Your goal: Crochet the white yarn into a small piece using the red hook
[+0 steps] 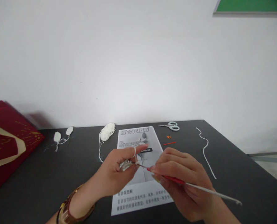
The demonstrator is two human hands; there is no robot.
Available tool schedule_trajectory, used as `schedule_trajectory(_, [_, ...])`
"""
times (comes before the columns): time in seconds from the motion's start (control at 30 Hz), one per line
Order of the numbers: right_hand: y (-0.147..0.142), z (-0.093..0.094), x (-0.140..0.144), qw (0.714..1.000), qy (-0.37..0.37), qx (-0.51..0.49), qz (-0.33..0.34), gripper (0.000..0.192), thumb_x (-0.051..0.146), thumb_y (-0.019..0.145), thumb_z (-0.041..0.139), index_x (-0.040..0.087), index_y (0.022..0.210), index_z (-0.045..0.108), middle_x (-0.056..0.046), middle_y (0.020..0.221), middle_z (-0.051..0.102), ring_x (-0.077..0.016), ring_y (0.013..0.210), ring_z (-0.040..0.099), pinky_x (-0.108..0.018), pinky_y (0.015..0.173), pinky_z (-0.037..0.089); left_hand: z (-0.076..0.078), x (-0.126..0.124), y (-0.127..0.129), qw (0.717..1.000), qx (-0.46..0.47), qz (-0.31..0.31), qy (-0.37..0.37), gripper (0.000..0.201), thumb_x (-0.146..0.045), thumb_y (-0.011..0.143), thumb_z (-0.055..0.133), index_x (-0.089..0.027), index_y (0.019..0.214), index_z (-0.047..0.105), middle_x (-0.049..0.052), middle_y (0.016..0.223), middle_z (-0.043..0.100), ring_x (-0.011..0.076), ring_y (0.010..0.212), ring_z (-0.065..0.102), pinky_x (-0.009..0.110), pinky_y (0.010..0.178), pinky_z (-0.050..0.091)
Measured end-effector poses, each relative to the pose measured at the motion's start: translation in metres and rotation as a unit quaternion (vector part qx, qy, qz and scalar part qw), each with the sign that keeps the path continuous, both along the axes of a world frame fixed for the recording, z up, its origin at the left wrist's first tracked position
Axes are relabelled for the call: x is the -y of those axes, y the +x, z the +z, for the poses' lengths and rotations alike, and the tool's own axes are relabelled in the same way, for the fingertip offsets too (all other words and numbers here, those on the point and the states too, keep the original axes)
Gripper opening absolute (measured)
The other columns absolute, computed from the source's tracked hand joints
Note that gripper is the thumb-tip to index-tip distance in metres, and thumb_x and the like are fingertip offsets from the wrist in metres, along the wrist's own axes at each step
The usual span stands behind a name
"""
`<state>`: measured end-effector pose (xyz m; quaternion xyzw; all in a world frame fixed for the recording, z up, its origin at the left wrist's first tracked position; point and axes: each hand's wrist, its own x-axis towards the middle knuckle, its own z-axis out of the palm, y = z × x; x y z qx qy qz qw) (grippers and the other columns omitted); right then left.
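My left hand (119,168) pinches a small piece of white yarn work (126,165) between thumb and fingers, with a strand looped round the raised index finger. Most of that piece is hidden by the hand. In my right hand (182,177) is a crochet hook (213,191) with a red grip, held like a pen. Its thin tip meets the white yarn at my left thumb. From a ball of white yarn (107,132) behind, a strand runs down towards my left hand. Beneath both hands lies a printed pattern sheet (138,199).
Scissors (172,126), an orange stitch marker (168,137) and a red needle (170,143) lie right of the sheet. Farther right is a loose white yarn strand (206,152). Two white crocheted pieces (57,137) and a red bag (10,146) are at the left. A wall (138,62) stands behind the black table (82,161).
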<state>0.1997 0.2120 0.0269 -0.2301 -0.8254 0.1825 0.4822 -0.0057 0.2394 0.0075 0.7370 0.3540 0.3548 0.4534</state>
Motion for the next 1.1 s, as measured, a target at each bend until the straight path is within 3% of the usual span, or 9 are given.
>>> schedule_trajectory(0.1, [0.000,-0.008,-0.006,0.994,-0.074,-0.076,-0.007,0.016,0.007,0.079,0.060,0.018,0.088,0.067,-0.004,0.071,0.065,-0.0158,0.064,0.056,-0.030,0.058,0.043,0.003,0.000,-0.004,1.000,0.018,-0.008,-0.001,0.044,-0.014,0.081,0.058,-0.022,0.124,0.061,0.000,0.072,0.052,0.0144,0.066,0.048,0.028,0.063,0.042])
schedule_trajectory(0.17, [-0.003,-0.016,-0.013,0.969,-0.183,-0.166,0.001,0.010,0.013,0.082,0.062,0.019,0.084,0.069,-0.003,0.068,0.064,-0.0152,0.062,0.056,-0.029,0.057,0.044,0.000,-0.001,-0.006,0.997,0.063,-0.028,-0.040,0.045,-0.014,0.081,0.059,-0.026,0.125,0.060,-0.001,0.072,0.048,0.0116,0.061,0.044,0.024,0.055,0.038])
schedule_trajectory(0.27, [-0.013,-0.028,-0.025,0.891,-0.316,-0.324,0.044,0.009,0.022,0.081,0.065,0.017,0.075,0.070,-0.002,0.064,0.065,-0.0137,0.057,0.059,-0.027,0.055,0.047,-0.006,-0.002,-0.005,0.983,0.154,-0.050,-0.085,0.046,-0.016,0.081,0.063,-0.030,0.124,0.060,-0.002,0.070,0.048,0.0102,0.060,0.044,0.024,0.056,0.037])
schedule_trajectory(0.37, [-0.025,-0.038,-0.034,0.790,-0.438,-0.416,0.104,0.013,0.026,0.077,0.069,0.016,0.069,0.067,0.001,0.059,0.063,-0.0098,0.045,0.054,-0.023,0.046,0.050,-0.012,-0.003,-0.001,0.967,0.226,-0.052,-0.105,0.043,-0.016,0.080,0.065,-0.030,0.121,0.062,-0.001,0.070,0.054,0.0101,0.060,0.045,0.024,0.057,0.038])
schedule_trajectory(0.5, [-0.036,-0.046,-0.038,0.669,-0.534,-0.498,0.141,0.015,0.025,0.075,0.070,0.015,0.066,0.064,0.003,0.054,0.058,-0.0081,0.044,0.050,-0.019,0.042,0.052,-0.014,-0.003,0.003,0.941,0.300,-0.040,-0.150,0.038,-0.018,0.075,0.070,-0.026,0.113,0.069,0.002,0.069,0.059,0.0119,0.060,0.050,0.026,0.056,0.039])
schedule_trajectory(0.63, [-0.035,-0.053,-0.041,0.593,-0.590,-0.518,0.178,0.012,0.023,0.074,0.069,0.014,0.068,0.064,0.004,0.052,0.054,-0.0077,0.046,0.050,-0.018,0.042,0.050,-0.014,-0.010,-0.002,0.919,0.317,-0.102,-0.213,0.029,-0.026,0.073,0.072,-0.026,0.102,0.074,0.004,0.071,0.063,0.0139,0.064,0.052,0.029,0.063,0.041])
schedule_trajectory(0.77, [-0.032,-0.055,-0.043,0.573,-0.599,-0.506,0.236,0.012,0.020,0.069,0.069,0.014,0.062,0.062,0.005,0.044,0.046,-0.0075,0.042,0.042,-0.017,0.039,0.044,-0.015,-0.022,-0.012,0.921,0.226,-0.211,-0.239,0.039,-0.055,0.062,0.072,-0.021,0.083,0.077,0.002,0.064,0.054,0.0125,0.053,0.048,0.028,0.052,0.037])
schedule_trajectory(0.97, [-0.029,-0.052,-0.042,0.577,-0.609,-0.464,0.284,0.019,0.021,0.069,0.066,0.015,0.054,0.055,0.006,0.039,0.037,-0.0070,0.039,0.030,-0.017,0.037,0.038,-0.014,-0.036,-0.019,0.951,0.015,-0.248,-0.183,0.023,-0.029,0.067,0.076,-0.014,0.058,0.061,-0.002,0.062,0.049,0.0107,0.057,0.042,0.025,0.055,0.033])
schedule_trajectory(1.1, [-0.029,-0.053,-0.043,0.582,-0.608,-0.461,0.281,0.019,0.021,0.068,0.066,0.015,0.054,0.055,0.007,0.040,0.035,-0.0068,0.039,0.029,-0.016,0.037,0.036,-0.011,-0.040,-0.021,0.968,-0.060,-0.211,-0.122,0.026,-0.028,0.072,0.071,-0.015,0.055,0.056,-0.003,0.063,0.048,0.0107,0.059,0.042,0.026,0.058,0.034])
